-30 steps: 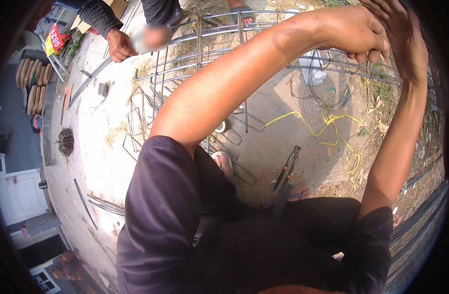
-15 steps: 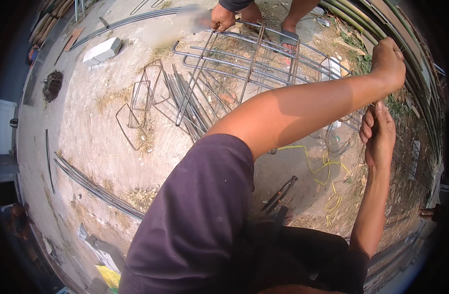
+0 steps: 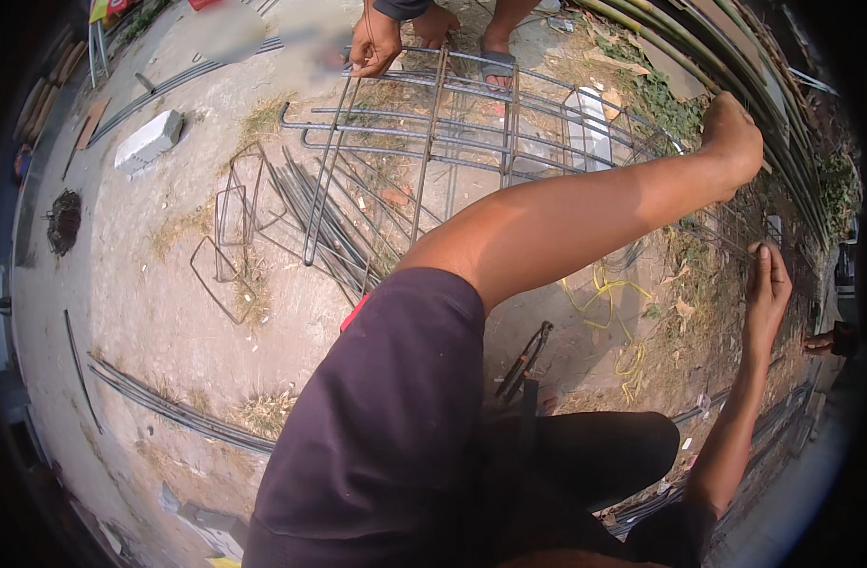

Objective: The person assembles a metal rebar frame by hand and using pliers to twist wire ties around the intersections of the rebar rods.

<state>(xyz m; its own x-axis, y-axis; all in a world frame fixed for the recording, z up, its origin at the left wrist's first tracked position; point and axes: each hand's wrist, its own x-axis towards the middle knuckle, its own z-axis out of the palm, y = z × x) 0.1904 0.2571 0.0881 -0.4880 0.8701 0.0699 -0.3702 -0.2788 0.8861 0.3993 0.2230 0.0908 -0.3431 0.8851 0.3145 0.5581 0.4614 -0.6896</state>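
We curl our left hand (image 3: 733, 142) near the cage (image 3: 432, 118) and pinch our right hand (image 3: 770, 284) narrow, likely for precision. We cannot tell what either holds.

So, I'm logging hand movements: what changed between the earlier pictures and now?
The right hand moved away from the left hand and now sits lower in view. A co-worker's hand came rightward to the steel cage. The pincers and yellow cord stayed on the ground.
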